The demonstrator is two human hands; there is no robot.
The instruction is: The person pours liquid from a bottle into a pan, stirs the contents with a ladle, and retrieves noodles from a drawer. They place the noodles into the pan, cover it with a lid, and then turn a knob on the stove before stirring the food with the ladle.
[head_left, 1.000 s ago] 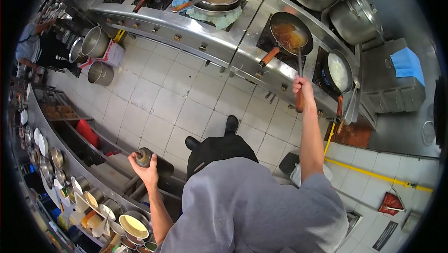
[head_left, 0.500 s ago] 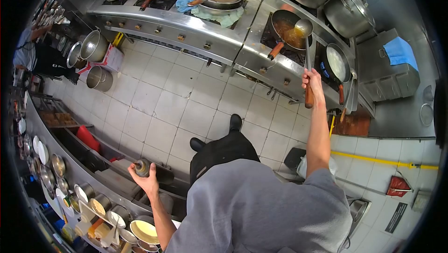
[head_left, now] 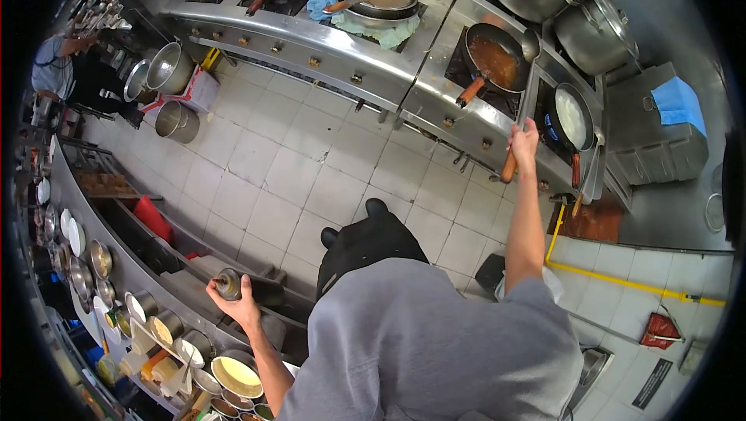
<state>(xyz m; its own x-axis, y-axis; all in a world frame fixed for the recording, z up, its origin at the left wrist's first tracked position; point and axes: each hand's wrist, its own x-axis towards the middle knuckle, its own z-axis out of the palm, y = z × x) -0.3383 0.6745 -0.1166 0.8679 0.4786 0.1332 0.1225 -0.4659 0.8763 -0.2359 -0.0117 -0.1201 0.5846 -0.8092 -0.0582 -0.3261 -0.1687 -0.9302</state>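
My right hand (head_left: 523,140) grips the orange wooden handle of a long ladle (head_left: 524,88). The ladle's bowl rests at the right rim of a black wok (head_left: 493,57) that holds brown sauce on the steel stove. My left hand (head_left: 235,303) is closed around a small dark round bottle (head_left: 228,283), held low over the prep counter. Below that hand stand several small metal bowls (head_left: 159,330) of ingredients and a bowl of yellow liquid (head_left: 236,375).
The steel stove line (head_left: 326,40) carries other pans and large stockpots (head_left: 594,31). A second pan with white contents (head_left: 573,116) sits right of the wok. Pots (head_left: 169,70) stand on the tiled floor. Another person (head_left: 58,67) works at the far left. A blue cloth (head_left: 678,104) lies at right.
The ladle came up out of the sauce and moved right to the wok's rim, while my right hand shifted slightly right. My left hand with the bottle dropped a little.
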